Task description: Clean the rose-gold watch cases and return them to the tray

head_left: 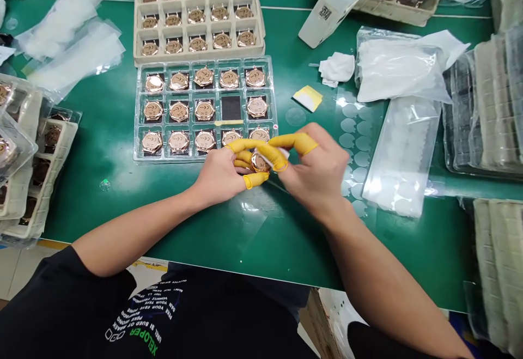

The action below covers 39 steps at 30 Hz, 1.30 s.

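Observation:
My left hand, with yellow finger cots, is closed around a rose-gold watch case above the green table. My right hand, in yellow cots too, pinches a small white wipe against the case. The fingers cover much of both things. Just beyond lies a clear plastic tray with rose-gold watch cases in its compartments. One compartment shows only a dark pad, with a narrow yellowish strip along its front edge.
Behind stands a beige tray of watch cases. At right are a white bottle, a crumpled wipe, a yellow-white pad, plastic bags and round film stickers. Stacked trays line the left; more trays stand right.

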Tool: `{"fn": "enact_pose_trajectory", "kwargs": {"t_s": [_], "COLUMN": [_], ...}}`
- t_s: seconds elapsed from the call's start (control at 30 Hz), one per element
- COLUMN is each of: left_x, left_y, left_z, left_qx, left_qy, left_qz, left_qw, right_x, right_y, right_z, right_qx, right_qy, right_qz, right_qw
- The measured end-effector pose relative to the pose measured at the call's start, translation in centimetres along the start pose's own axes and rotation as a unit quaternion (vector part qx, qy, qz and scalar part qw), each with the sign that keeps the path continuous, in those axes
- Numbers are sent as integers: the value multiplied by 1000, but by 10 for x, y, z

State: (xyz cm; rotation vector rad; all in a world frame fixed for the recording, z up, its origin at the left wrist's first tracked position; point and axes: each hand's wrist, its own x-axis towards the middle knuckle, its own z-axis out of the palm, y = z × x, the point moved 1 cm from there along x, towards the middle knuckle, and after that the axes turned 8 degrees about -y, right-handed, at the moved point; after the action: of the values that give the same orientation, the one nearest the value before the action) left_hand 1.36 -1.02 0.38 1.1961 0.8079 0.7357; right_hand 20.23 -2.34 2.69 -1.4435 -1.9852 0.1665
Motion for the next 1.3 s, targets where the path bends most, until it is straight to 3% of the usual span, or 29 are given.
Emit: {"fn": "enact_pose_trajectory", "kwargs": {"t_s": [0.13, 0.27, 0.43, 0.53, 0.6, 0.67, 0.7, 0.77, 0.9, 1.03, 1.3], "left_x": [-1, -4, -7, -6, -5, -3, -2, 0, 2, 1, 2], "left_y": [-2, -2, -1, -1, 0, 1, 2, 4, 5, 6, 7], "left_z": [-1, -1, -1, -1, -1, -1, -1, -1, -2, -2, -2], "left_qx": [51, 150, 190, 172, 139, 99, 79, 43, 4, 6, 16], "left_qy": [7, -23, -53, -59, -56, -42, -35, -30, -47, -52, -47], "left_qz": [42, 122, 187, 154, 107, 56, 34, 4, -12, -19, -23], "left_qw": [998, 981, 962, 971, 983, 993, 996, 999, 999, 998, 998], "right_x": [1, -1, -2, 1, 3, 4, 3, 1, -4, -6, -10], "right_y": [25, 27, 8, 11, 16, 17, 16, 7, -14, -21, -23], "right_z": [-22, -35, -28, -29, -33, -36, -36, -33, -26, -20, -13], "right_qx": [-96, -4, 41, 49, 82, 179, 241, 333, 370, 408, 412], "right_qy": [-50, -124, -218, -183, -96, -10, 3, -43, -172, -182, -157], "right_qz": [87, 93, 63, 82, 127, 179, 198, 223, 269, 310, 332], "right_qw": [990, 988, 973, 979, 984, 967, 950, 915, 873, 840, 834]}}
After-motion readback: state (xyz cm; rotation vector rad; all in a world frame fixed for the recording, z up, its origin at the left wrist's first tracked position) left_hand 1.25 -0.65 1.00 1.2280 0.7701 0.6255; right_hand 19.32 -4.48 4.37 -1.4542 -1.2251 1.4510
